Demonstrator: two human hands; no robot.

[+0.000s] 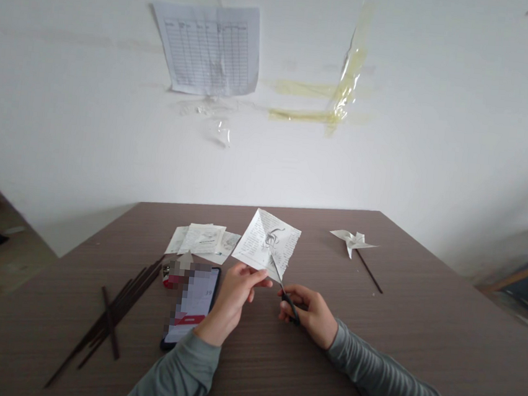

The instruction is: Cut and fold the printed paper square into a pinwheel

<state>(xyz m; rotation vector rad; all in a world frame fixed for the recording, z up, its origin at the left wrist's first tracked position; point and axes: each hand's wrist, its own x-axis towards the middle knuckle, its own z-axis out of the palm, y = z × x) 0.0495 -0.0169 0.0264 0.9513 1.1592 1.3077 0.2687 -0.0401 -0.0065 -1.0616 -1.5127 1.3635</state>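
Over a brown wood-grain table (pixel 420 325), a printed paper square (pixel 264 245) is pinched between thumb and fingers of the left hand (pixel 234 291), while scissors (pixel 289 300) are gripped in the curled right hand (pixel 309 314), blades at the square's lower corner. Farther out, a phone (pixel 193 303) and dark sticks (pixel 112 320) are laid to the left — a paper pinwheel (pixel 352 241) to the right.

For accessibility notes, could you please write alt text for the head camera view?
A left hand holds a printed paper square while the right hand cuts it with scissors at a brown table, near dark sticks and a paper pinwheel.
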